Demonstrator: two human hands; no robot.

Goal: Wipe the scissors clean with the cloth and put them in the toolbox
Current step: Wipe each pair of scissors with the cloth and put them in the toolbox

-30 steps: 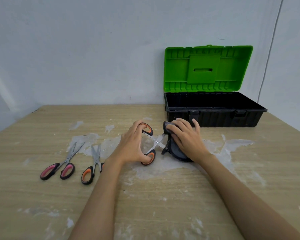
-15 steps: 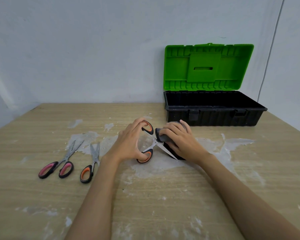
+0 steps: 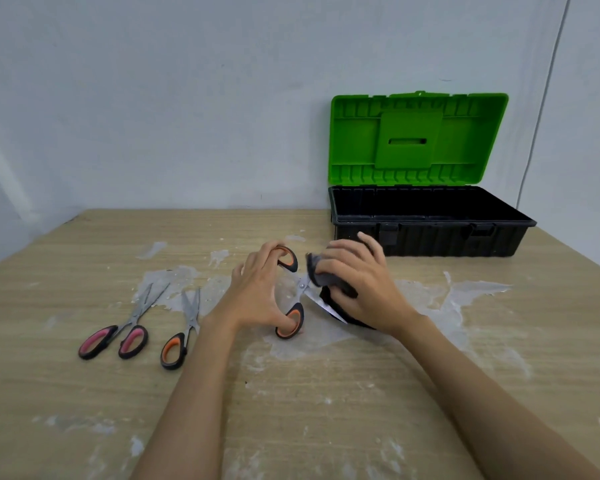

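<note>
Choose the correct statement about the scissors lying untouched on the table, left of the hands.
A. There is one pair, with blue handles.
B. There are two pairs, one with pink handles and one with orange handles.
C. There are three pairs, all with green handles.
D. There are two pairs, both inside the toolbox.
B: the pink-handled scissors and the orange-handled scissors lie side by side on the table, left of the left hand, outside the toolbox.

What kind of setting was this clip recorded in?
Probably a plain workshop or test room: a worn wooden table with white residue, an open green-lidded toolbox, against a bare white wall.
</note>
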